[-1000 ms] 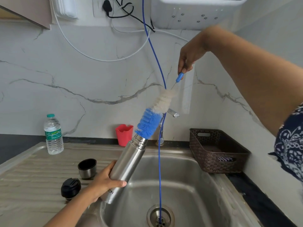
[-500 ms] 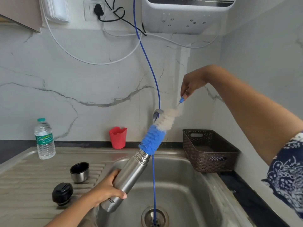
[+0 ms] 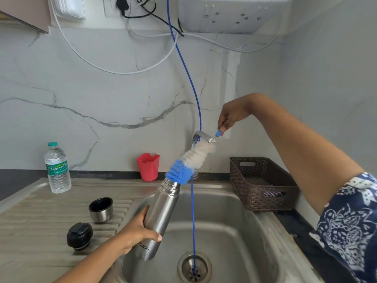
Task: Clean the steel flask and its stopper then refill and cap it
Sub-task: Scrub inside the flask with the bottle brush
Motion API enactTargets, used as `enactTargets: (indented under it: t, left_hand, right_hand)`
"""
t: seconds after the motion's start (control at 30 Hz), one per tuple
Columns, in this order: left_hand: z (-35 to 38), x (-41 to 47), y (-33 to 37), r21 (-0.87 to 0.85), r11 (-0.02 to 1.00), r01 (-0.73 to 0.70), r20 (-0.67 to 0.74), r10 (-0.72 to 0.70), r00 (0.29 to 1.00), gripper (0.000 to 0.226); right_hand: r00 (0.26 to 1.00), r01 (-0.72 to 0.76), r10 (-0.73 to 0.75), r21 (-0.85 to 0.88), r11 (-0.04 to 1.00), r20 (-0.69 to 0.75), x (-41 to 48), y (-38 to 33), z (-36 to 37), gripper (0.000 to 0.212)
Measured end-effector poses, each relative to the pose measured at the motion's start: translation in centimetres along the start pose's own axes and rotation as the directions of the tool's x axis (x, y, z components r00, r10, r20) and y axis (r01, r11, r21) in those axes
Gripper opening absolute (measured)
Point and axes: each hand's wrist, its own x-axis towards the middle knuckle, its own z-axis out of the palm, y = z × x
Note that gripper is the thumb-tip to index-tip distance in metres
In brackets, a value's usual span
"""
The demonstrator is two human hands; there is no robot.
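- Gripping the cylindrical steel flask (image 3: 161, 217) around its lower body, the left hand (image 3: 138, 231) tilts it over the steel sink basin (image 3: 234, 237), mouth up and rightward.
- The right hand (image 3: 229, 118) pinches the blue handle tip of a blue-and-white bristle bottle brush (image 3: 191, 162), whose blue end meets the flask's mouth.
- On the ribbed draining board (image 3: 40, 221) left of the basin sit the black round stopper (image 3: 79, 235) and a steel cup lid (image 3: 101, 209), near each other.
- A thin blue hose (image 3: 192, 221) hangs into the drain.
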Motion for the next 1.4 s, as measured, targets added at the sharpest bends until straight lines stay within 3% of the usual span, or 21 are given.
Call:
enactTargets:
  t: [0.17, 0.33, 0.57, 0.7, 0.77, 0.9, 1.03, 1.23, 1.4]
  left_hand:
    - [0.8, -0.1, 0.4, 0.075, 0.997, 0.0, 0.054, -0.005, 0.999, 0.098]
    - [1.1, -0.2, 0.5, 0.037, 0.999, -0.001, 0.004, 0.001, 1.0, 0.085]
    - [1.5, -0.4, 0.6, 0.022, 0.999, -0.027, 0.0, 0.027, 1.0, 0.087]
    - [1.4, -0.6, 0.8, 0.051, 0.998, -0.041, -0.034, 0.043, 0.999, 0.086]
    - [1.8, -0.8, 1.4, 0.052, 0.996, -0.076, -0.032, 0.078, 0.996, 0.082]
    - [2.2, -1.0, 2.2, 0.015, 0.993, -0.117, 0.044, 0.116, 0.992, 0.082]
    - [1.7, -1.0, 2.5, -0.047, 0.991, -0.128, 0.089, 0.132, 0.987, 0.085]
    - [2.6, -0.9, 2.6, -0.094, 0.987, -0.13, 0.164, 0.144, 0.976, 0.084]
    - [2.7, -0.9, 1.8, -0.095, 0.99, -0.103, 0.159, 0.117, 0.98, 0.087]
  right_hand:
    - [0.999, 0.028, -0.027, -0.066, 0.997, 0.021, 1.0, -1.5, 0.5, 0.027]
    - [0.995, 0.101, -0.102, -0.176, 0.979, 0.002, 2.0, -5.0, 2.4, 0.029]
    - [0.97, 0.217, -0.242, -0.343, 0.914, -0.032, 3.7, -9.9, 7.8, 0.024]
    - [0.969, 0.212, -0.237, -0.262, 0.941, -0.066, 3.2, -8.9, 9.9, 0.021]
    - [0.965, 0.223, -0.247, -0.21, 0.952, -0.091, 2.6, -7.9, 9.6, 0.021]
    - [0.946, 0.252, -0.305, -0.339, 0.906, -0.112, 1.3, -6.9, 7.0, 0.026]
    - [0.936, 0.263, -0.325, -0.343, 0.902, -0.138, 0.9, -5.7, 4.4, 0.026]
    - [0.949, 0.197, -0.27, -0.364, 0.91, -0.162, -0.1, -4.4, 0.9, 0.022]
    - [0.951, 0.193, -0.267, -0.376, 0.907, -0.157, 0.8, -5.3, 2.6, 0.021]
